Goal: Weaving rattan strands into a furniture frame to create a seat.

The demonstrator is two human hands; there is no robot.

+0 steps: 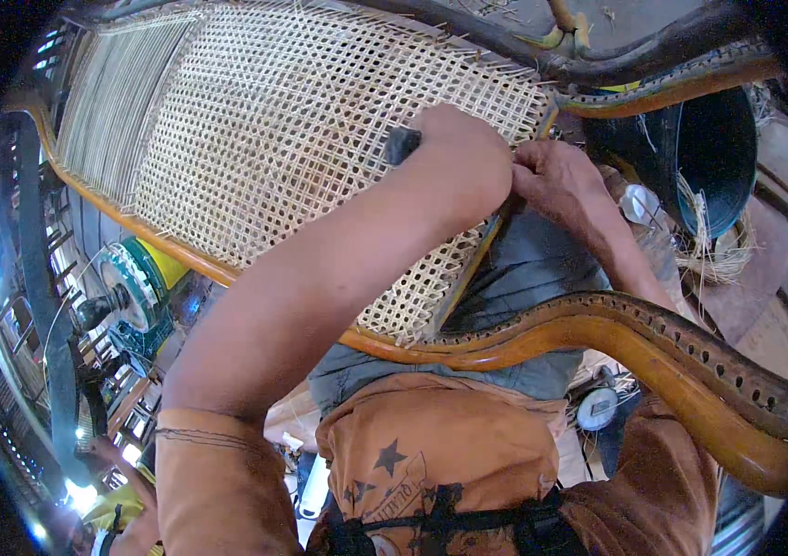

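Both hands at the cane panel's edge

Left hand [454, 148] is fisted around a dark tool handle [402, 144] on the woven cane panel [273, 130]; right hand [556, 176] pinches closed at the curved wooden frame [653, 343]. Black bucket [718, 157] sits right.

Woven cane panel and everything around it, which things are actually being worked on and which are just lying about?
In use:
woven cane panel
curved wooden frame
dark tool handle in the left hand
right hand at the panel's edge

Lying about:
dark bucket
loose cane strands
green and yellow machine
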